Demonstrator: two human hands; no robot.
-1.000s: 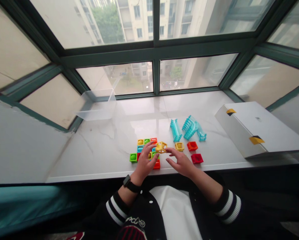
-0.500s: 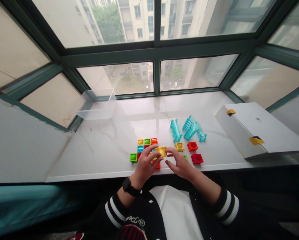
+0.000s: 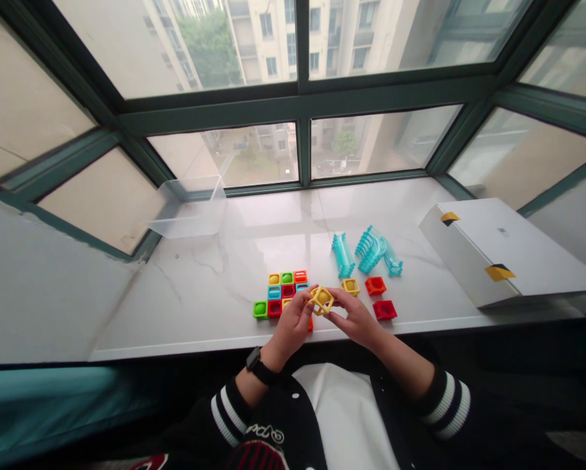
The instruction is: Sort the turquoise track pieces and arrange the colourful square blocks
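Between both hands, above the sill's front part, a yellow toy block (image 3: 323,298) with an open frame is held tilted. My left hand (image 3: 294,318) pinches its left side, and my right hand (image 3: 355,318) grips the right side with thumb and fingers. Beneath and left of my left hand lies a patch of coloured blocks in rows, including a green block (image 3: 260,309) and a dark red block (image 3: 275,308); my hand hides part of it. Close beyond my right hand are another yellow block (image 3: 350,286), a red block (image 3: 375,286) and a crimson block (image 3: 385,310).
Clear turquoise track pieces (image 3: 343,254) lie behind the loose blocks, with a curved piece (image 3: 371,250) among them. A transparent plastic bin (image 3: 189,219) stands at the back left. At right is a white box (image 3: 508,254) with striped tape. Window frames border the marble sill (image 3: 185,307).
The yellow block has been turned to a tilted pose and shifted slightly right. My right hand has closed onto it, and my left hand has moved a little right.
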